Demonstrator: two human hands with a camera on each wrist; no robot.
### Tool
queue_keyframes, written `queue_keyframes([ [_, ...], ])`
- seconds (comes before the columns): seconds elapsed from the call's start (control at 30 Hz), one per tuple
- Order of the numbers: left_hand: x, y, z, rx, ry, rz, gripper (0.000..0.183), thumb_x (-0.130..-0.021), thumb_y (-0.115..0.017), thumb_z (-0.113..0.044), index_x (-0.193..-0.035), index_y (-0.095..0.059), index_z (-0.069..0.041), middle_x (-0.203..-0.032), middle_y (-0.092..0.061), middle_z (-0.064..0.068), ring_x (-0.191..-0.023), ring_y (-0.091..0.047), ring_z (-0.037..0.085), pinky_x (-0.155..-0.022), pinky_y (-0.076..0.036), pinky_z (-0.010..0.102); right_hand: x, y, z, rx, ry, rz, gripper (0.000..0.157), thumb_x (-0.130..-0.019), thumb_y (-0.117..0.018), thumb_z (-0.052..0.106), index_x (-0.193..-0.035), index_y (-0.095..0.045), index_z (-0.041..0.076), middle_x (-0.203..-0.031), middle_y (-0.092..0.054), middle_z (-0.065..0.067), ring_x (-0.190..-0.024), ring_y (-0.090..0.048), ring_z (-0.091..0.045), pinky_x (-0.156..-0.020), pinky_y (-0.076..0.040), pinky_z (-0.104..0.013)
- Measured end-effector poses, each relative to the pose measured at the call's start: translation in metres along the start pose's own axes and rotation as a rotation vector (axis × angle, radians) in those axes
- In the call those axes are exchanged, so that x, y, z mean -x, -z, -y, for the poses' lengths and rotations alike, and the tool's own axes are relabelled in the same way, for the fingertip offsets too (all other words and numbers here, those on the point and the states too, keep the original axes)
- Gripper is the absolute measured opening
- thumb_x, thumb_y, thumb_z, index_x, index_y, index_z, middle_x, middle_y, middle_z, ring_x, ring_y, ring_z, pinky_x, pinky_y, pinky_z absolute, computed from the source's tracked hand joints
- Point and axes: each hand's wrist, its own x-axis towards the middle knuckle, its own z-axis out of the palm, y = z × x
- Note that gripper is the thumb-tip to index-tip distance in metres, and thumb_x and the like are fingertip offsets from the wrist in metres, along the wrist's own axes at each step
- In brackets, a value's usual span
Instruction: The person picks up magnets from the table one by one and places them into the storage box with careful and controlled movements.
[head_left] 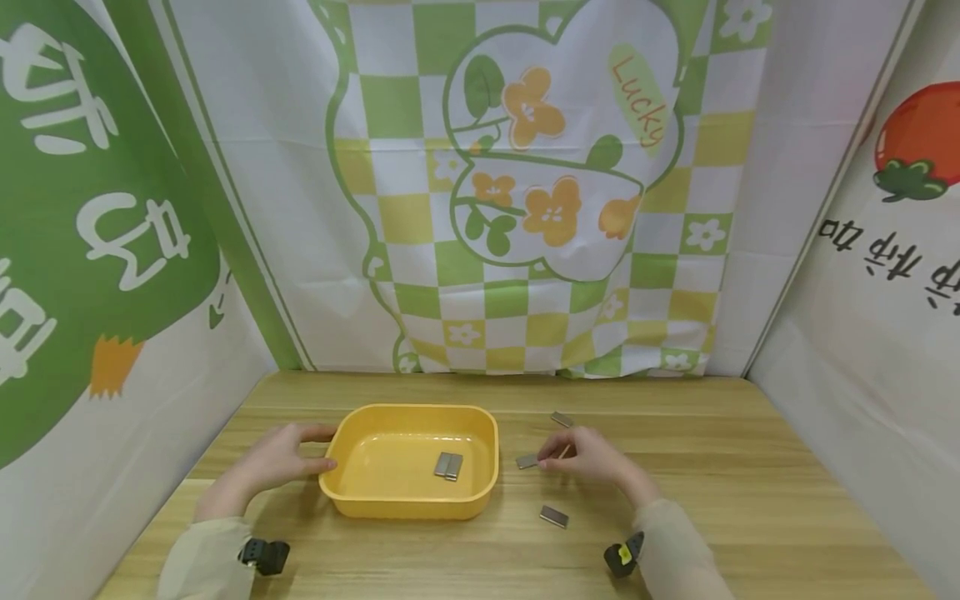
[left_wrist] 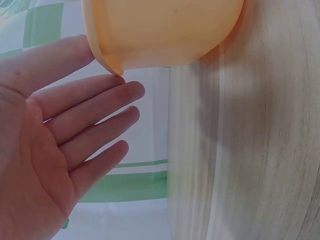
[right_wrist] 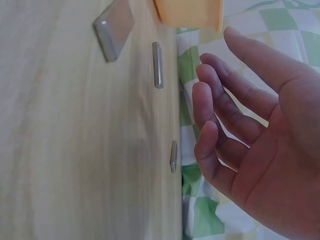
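Observation:
A yellow plastic basin stands on the wooden table, with small flat metal blocks lying side by side on its floor. At its left rim is my left hand; in the left wrist view its fingers are extended, with thumb and forefinger at the rim. To the right of the basin, my right hand hovers over the table, fingers loosely bent and nothing between them in the right wrist view. Its fingertips are close to one metal block. Another block lies farther back, and a third nearer me.
Behind the wooden table hangs a checked cloth with printed flowers. Printed cloth panels flank both sides. A small black device sits on my left wrist and another on my right.

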Motion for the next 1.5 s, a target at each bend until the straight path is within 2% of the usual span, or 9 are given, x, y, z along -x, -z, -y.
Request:
queue_keyframes([
  [0.2, 0.0, 0.0, 0.0, -0.003, 0.002, -0.001, 0.057, -0.08, -0.074, -0.035, -0.125, -0.06, -0.004, -0.123, -0.063, 0.018, -0.117, -0.055, 0.043, -0.094, -0.043, 0.061, 0.007, -0.002, -0.004, -0.02, -0.012, 0.013, 0.024, -0.089, -0.065, 0.03, -0.103, -0.069, 0.009, -0.094, -0.068, 0.002, -0.079, -0.062, -0.017, -0.067, -0.051, -0.022],
  [0.43, -0.001, -0.001, 0.001, -0.002, -0.004, -0.003, 0.056, -0.08, -0.074, -0.034, -0.125, -0.06, -0.003, -0.123, -0.063, 0.018, -0.116, -0.055, 0.042, -0.094, -0.043, 0.061, 0.014, -0.004, -0.007, -0.108, 0.004, 0.055, 0.028, -0.09, -0.065, 0.026, -0.106, -0.067, 0.003, -0.095, -0.068, -0.005, -0.079, -0.065, -0.02, -0.067, -0.055, -0.029],
  [0.73, -0.001, 0.0, 0.001, 0.006, 0.001, 0.004, 0.057, -0.08, -0.074, -0.035, -0.126, -0.06, -0.003, -0.123, -0.063, 0.018, -0.117, -0.054, 0.042, -0.094, -0.043, 0.061, 0.02, -0.007, -0.008, -0.097, -0.017, 0.079, 0.028, -0.089, -0.066, 0.025, -0.107, -0.066, 0.003, -0.098, -0.069, -0.003, -0.084, -0.062, -0.014, -0.071, -0.053, -0.024],
  [0.97, 0.0, 0.0, 0.002, -0.001, 0.0, 0.003, 0.058, -0.081, -0.074, -0.036, -0.126, -0.06, -0.003, -0.123, -0.062, 0.019, -0.117, -0.054, 0.043, -0.094, -0.043, 0.061, 0.026, -0.011, -0.01, -0.131, -0.08, 0.09, 0.027, -0.087, -0.069, 0.027, -0.105, -0.067, 0.008, -0.096, -0.066, 0.0, -0.088, -0.058, -0.015, -0.076, -0.047, -0.024],
  [1.3, 0.0, 0.0, 0.002, -0.003, -0.009, 0.002, 0.058, -0.081, -0.074, -0.036, -0.125, -0.06, -0.002, -0.123, -0.063, 0.02, -0.116, -0.055, 0.043, -0.094, -0.044, 0.061, 0.029, -0.013, -0.011, -0.16, -0.064, 0.106, 0.028, -0.084, -0.073, 0.021, -0.105, -0.066, 0.003, -0.097, -0.067, -0.005, -0.085, -0.061, -0.011, -0.073, -0.051, -0.02],
  [1.5, -0.001, 0.0, 0.002, -0.012, -0.012, -0.002, 0.057, -0.08, -0.073, -0.036, -0.125, -0.06, -0.003, -0.122, -0.063, 0.019, -0.116, -0.055, 0.042, -0.094, -0.044, 0.06, 0.032, -0.014, -0.013, -0.142, -0.073, 0.106, 0.027, -0.081, -0.075, 0.019, -0.102, -0.067, 0.004, -0.092, -0.066, -0.003, -0.082, -0.06, -0.012, -0.07, -0.051, -0.02],
])
